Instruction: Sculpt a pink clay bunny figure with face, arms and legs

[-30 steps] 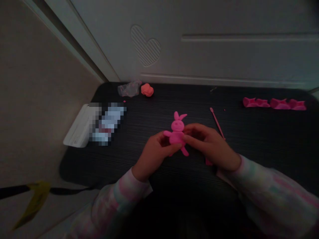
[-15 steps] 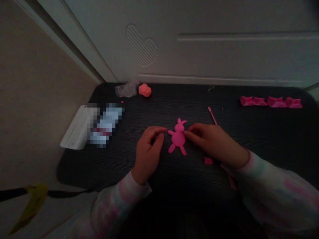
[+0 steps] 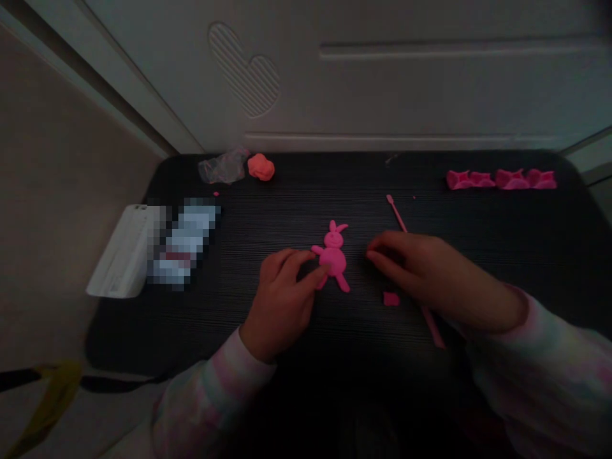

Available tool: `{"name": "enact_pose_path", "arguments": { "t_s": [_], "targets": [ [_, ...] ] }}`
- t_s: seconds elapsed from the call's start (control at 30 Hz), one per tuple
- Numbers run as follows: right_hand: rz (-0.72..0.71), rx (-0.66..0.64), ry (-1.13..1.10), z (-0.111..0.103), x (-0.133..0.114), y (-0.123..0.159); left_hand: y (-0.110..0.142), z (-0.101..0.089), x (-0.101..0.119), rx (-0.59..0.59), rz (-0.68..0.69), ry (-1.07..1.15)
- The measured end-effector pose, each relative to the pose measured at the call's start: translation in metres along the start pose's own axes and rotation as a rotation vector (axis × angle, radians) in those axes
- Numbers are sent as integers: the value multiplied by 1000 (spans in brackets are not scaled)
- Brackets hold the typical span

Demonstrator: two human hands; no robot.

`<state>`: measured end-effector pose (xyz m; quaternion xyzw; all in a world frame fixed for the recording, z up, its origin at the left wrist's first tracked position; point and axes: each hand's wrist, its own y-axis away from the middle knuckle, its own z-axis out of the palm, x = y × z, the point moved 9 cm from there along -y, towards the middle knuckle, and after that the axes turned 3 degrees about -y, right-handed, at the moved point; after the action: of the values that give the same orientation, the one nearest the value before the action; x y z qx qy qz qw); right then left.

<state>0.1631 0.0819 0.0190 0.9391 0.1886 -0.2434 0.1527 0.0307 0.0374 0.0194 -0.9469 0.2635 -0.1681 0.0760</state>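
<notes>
Tabletop [image 3: 268,223]: one pink rabbit [image 3: 332,260] mid-table; beyond and left of it, one orange lump [image 3: 261,167]; to its right, one pink stick [image 3: 433,325] and one pink scrap [image 3: 391,299].
Rabbit: round head, round belly, two ears, one bent sideways.
Left hand [image 3: 282,299]: your thumb and fingers close on its side.
Right hand [image 3: 415,264]: your fingertips together, apart from it.
Change: your left thumb now overlaps its belly; your right hand has moved away.

Dim light is falling on a black, round-cornered tabletop [image 3: 268,217] standing against a pale panel [image 3: 406,95] bearing a ridged heart [image 3: 246,71].
</notes>
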Motion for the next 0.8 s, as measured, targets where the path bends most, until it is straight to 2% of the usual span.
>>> {"name": "enact_pose_path", "arguments": {
  "t_s": [0.07,0.13,0.23,0.33,0.43,0.63,0.8],
  "targets": [
    [113,78,105,-12,15,20,0,-1,-4,-5,-10,9],
    [232,103,165,-14,31,44,0,0,-5,-20,-4,23],
    [351,147,159,-6,44,79,-1,3,-3,-41,12,52],
    [411,222,149,5,47,99,-1,4,-2,-37,7,75],
    [449,259,107,11,49,105,-2,4,-3,-40,-14,77],
    [444,192,-3,13,57,98,-11,-2,-5,-62,-50,50],
    [498,212,-48,10,65,96,-26,4,-25,-109,-233,83]
  ]
}}
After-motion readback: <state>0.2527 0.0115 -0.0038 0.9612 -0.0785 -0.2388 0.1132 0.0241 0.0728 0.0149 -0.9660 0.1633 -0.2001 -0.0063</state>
